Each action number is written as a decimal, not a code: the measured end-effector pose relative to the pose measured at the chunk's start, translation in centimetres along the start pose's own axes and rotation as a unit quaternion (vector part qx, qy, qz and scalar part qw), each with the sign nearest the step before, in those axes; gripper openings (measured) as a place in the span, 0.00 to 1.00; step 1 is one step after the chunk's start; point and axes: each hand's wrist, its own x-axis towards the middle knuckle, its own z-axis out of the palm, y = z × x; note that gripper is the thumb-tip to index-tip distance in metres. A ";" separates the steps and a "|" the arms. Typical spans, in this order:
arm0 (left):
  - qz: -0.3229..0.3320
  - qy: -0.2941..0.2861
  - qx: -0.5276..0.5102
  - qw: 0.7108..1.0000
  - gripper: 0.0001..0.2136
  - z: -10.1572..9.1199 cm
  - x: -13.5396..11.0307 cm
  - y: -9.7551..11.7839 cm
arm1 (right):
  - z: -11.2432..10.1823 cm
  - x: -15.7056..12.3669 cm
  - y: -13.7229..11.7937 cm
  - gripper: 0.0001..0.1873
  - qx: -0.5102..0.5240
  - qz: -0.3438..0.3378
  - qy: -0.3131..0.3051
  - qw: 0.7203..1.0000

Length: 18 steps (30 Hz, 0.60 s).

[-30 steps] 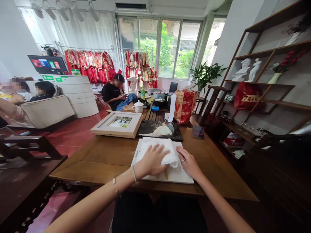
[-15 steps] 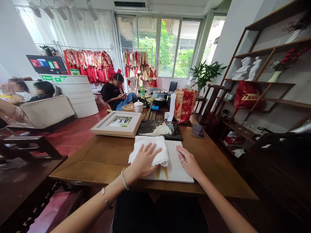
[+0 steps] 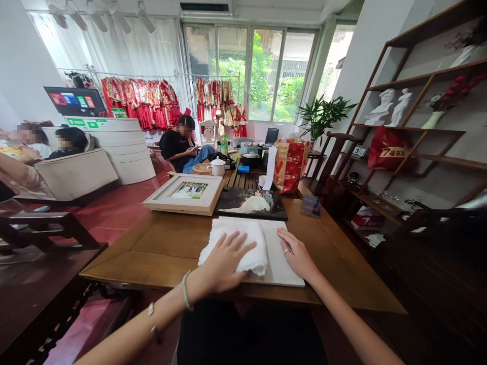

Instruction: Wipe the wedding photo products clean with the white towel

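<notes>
White single cloth [image 3: 253,259] under left hand [image 3: 224,262], one board [image 3: 282,270] under right hand [image 3: 299,257], hands apart

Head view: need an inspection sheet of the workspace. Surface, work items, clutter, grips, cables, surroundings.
Surface: table, brown wood.
Work items: white cloth on a white panel, hiding the panel's left side.
Clutter: framed photo and dark picture beyond the panel; farther back, lidded mug, bottle, red-and-tan bag.
Left grip: left hand flat on the cloth, fingers spread.
Right grip: right hand at the panel's right edge, fingers extended.
Cables: nothing seen.
Surroundings: seated person beyond the table; red garments on racks; plant; shelf at right.
</notes>
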 end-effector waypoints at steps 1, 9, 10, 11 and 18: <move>0.001 0.005 0.007 1.000 0.29 0.0 1.0 -0.6 | 0.0 -0.2 0.0 0.19 0.000 -0.002 0.000 1.000; -0.031 0.036 0.032 0.998 0.22 0.3 5.4 -3.8 | -0.3 -0.8 0.0 0.19 -0.002 -0.004 -0.005 1.000; -0.034 0.037 0.032 0.998 0.22 0.3 5.3 -3.7 | -0.3 -0.8 0.0 0.19 -0.001 -0.003 -0.006 1.000; -0.037 0.038 0.032 0.998 0.23 0.4 5.0 -3.5 | -0.3 -0.8 0.0 0.19 0.001 -0.003 -0.005 1.000; -0.052 0.004 0.000 0.999 0.30 0.4 0.0 -0.6 | -0.3 -0.1 -0.1 0.20 -0.002 0.012 -0.017 1.000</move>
